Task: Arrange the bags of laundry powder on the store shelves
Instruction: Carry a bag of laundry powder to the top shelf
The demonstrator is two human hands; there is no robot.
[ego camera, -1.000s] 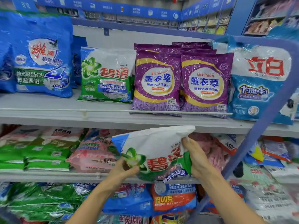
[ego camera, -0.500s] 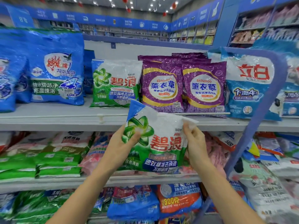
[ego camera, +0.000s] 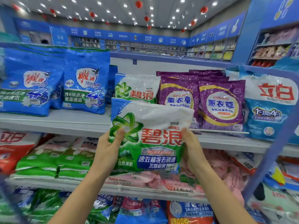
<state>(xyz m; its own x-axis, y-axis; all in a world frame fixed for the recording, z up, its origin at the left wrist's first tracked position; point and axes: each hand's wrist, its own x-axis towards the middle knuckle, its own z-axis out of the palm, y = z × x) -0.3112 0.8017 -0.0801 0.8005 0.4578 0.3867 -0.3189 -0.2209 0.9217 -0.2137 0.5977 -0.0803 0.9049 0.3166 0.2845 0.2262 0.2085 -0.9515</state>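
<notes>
Both hands are closed on one green-and-white bag of laundry powder [ego camera: 150, 136], held upright between them with its printed front facing the camera. The left hand [ego camera: 107, 147] grips the bag's left edge, thumb pressed on the green swirl logo and fingers hidden behind. The right hand [ego camera: 192, 149] grips the right edge, thumb on the front beside the red lettering.

Just above and behind the hands, a matching bag [ego camera: 137, 88] stands on the upper shelf [ego camera: 64, 122], its lower part covered by the held one. Purple bags [ego camera: 221, 104] stand above the right hand, with a light-blue bag [ego camera: 267, 110] further to the right. Large blue bags [ego camera: 85, 84] stand above and left of the left hand. Below the left hand lie stacked green bags [ego camera: 53, 160]; below and right of the right hand lie pink bags [ego camera: 223, 167].
</notes>
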